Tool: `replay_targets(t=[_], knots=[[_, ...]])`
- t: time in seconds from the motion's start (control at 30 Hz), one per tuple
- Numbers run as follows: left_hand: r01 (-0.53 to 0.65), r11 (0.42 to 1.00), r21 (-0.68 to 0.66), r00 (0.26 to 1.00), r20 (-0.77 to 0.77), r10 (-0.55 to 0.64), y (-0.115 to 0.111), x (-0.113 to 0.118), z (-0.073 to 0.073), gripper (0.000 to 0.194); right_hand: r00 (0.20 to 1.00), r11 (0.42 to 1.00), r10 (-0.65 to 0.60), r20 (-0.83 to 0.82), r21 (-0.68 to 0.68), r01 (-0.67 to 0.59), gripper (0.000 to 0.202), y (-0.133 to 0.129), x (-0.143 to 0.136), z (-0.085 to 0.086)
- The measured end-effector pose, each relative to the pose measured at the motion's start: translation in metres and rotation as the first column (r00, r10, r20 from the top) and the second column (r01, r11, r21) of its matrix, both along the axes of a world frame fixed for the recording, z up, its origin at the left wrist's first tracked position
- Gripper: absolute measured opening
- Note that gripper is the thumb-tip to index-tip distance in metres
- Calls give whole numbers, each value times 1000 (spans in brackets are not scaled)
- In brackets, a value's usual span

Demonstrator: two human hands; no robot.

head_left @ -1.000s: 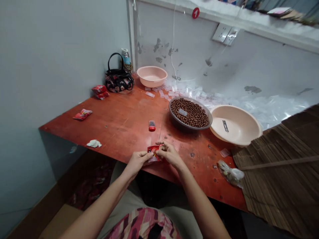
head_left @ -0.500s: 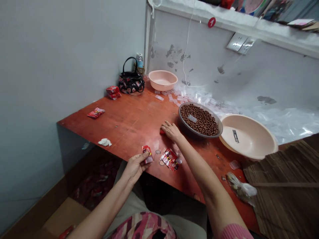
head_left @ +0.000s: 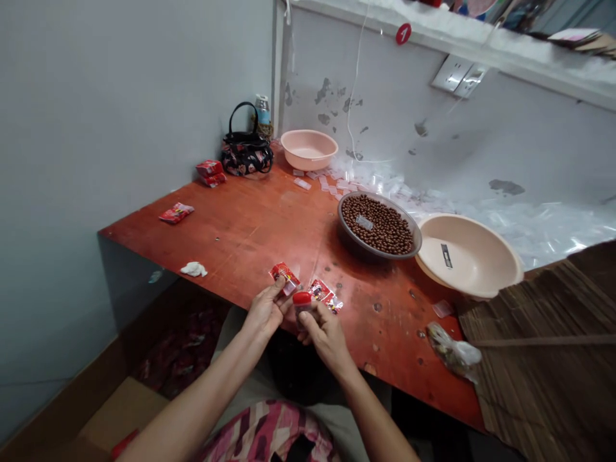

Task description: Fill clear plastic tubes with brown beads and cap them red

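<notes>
My left hand (head_left: 265, 310) pinches a red printed packet (head_left: 285, 277) near the table's front edge. Close beside it, my right hand (head_left: 325, 330) is closed round a small clear container with a red cap (head_left: 302, 299); its cap points up and its contents look dark. The two hands almost touch in front of my body. Behind my right hand, more red packets (head_left: 326, 294) lie flat on the tabletop. Farther back sits a grey bowl (head_left: 344, 236) full of brown chocolate-like balls (head_left: 385, 226), with a small clear plastic case (head_left: 364, 222) on top.
Two peach basins (head_left: 310, 160) (head_left: 486, 263) stand at the back and right. A black floral handbag (head_left: 246, 158) and red packets (head_left: 210, 172) are by the left wall. Clear plastic pieces (head_left: 553, 224) pile along the back. Stacked cardboard (head_left: 548, 366) and a knotted plastic bag (head_left: 455, 350) occupy the right.
My right hand has come back from the table's middle toward my left hand, bringing the red-capped container. My left hand still holds its packet, now slightly higher. The view has shifted a little.
</notes>
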State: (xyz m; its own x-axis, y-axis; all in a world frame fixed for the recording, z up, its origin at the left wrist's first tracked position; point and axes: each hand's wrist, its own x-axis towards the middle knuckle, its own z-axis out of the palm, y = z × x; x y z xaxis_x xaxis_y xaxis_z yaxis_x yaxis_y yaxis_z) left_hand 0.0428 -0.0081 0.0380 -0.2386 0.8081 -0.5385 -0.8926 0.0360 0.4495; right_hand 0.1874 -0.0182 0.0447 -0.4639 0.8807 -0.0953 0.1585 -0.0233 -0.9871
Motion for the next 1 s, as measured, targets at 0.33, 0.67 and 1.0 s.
replay_targets(t=[0.33,0.67,1.0], knots=[[188,973,133,974,-153,-167,-4,22,12,18,989,994,-75,-130,-84,65,23,5,3,-6],[339,927,161,911,-303,-280,-5,28,12,23,982,973,-189,2,131,187,22,5,12,-12],[452,885,109,865,-294,-406,-2,21,12,20,982,956,-162,92,260,133,18,8,17,-14]])
